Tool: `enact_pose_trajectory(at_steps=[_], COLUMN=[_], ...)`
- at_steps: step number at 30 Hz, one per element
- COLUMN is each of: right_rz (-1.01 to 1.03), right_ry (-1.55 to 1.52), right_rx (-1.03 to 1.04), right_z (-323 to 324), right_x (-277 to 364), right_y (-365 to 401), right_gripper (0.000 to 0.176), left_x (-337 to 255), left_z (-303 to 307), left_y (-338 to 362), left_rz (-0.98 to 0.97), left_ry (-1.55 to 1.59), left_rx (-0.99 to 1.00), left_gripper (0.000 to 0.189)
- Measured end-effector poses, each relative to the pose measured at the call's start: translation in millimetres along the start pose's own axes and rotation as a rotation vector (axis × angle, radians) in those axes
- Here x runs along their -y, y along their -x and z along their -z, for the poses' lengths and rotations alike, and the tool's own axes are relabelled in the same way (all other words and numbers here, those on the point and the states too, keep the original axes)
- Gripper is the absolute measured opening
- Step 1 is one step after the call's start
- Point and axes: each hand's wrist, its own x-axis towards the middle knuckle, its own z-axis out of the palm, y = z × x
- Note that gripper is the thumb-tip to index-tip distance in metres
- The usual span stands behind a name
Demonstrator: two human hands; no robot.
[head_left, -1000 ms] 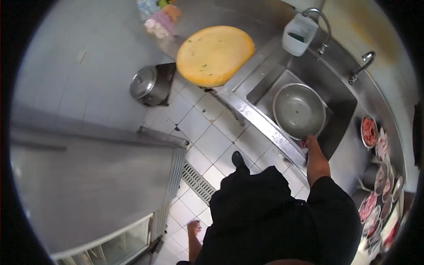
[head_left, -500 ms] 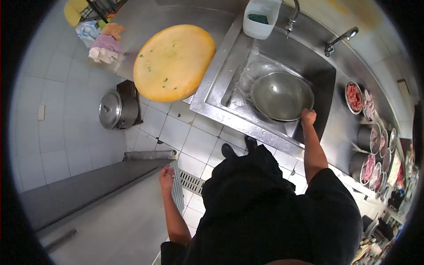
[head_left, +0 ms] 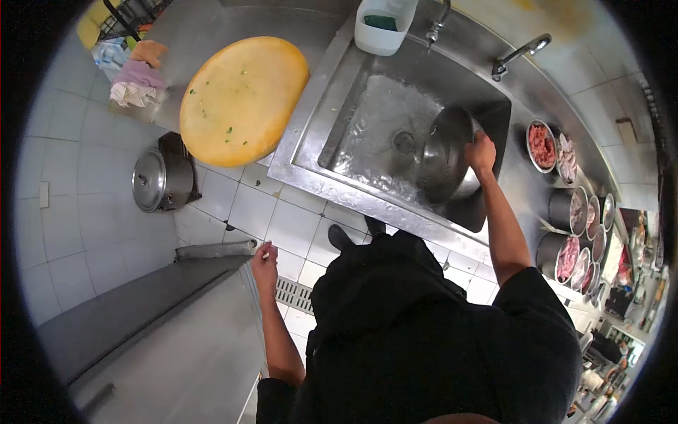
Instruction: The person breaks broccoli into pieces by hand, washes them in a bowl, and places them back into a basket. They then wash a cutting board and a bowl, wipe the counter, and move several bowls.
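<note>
Down at the sink, from the head camera: my right hand (head_left: 481,152) is clamped on the rim of the round stainless-steel mixing bowl (head_left: 445,159), fingers wrapped over the edge. That bowl is tipped up steeply on its side, open mouth facing left, and sits against the right-hand wall of the stainless-steel sink basin (head_left: 332,106). Water is spread across the basin floor around the round drain (head_left: 404,142).

Over on the other side, my left hand (head_left: 265,260) is at the near corner of the grey steel table (head_left: 141,339). Its fingers look curled, but I cannot tell whether they grip the edge or only rest there.

Left of the basin, the round yellow chopping board (head_left: 244,99) lies on the worktop, its near side hanging over the front edge. Folded cloths (head_left: 138,74) sit at the worktop's far left end. At the back edge stands a white plastic tub (head_left: 385,21), with a curved steel tap (head_left: 519,53) behind the basin's right corner. Steel bowls of raw meat (head_left: 542,145) line the worktop to the right. A lidded steel pot (head_left: 159,180) stands on the tiled floor below the board.
</note>
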Motion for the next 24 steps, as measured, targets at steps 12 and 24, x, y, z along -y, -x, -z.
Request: enact_pose_trajectory(at_steps=[12,24], right_rz=[0.727,0.179], right_ry=[0.08,-0.559], right_rx=[0.015,-0.195], right_z=[117.9,83.0], right_x=[56.5,-4.5], right_y=[19.2,-163.7], right_gripper=[0.03,0.061], left_x=[-363.9,-408.7], left_z=[-181.4,-277.5], left_y=[12.4,-35.5], left_rz=[-1.254,-1.361], left_ry=[-0.245,-0.758], left_rx=[0.055,0.214], left_gripper=[0.053,0.012])
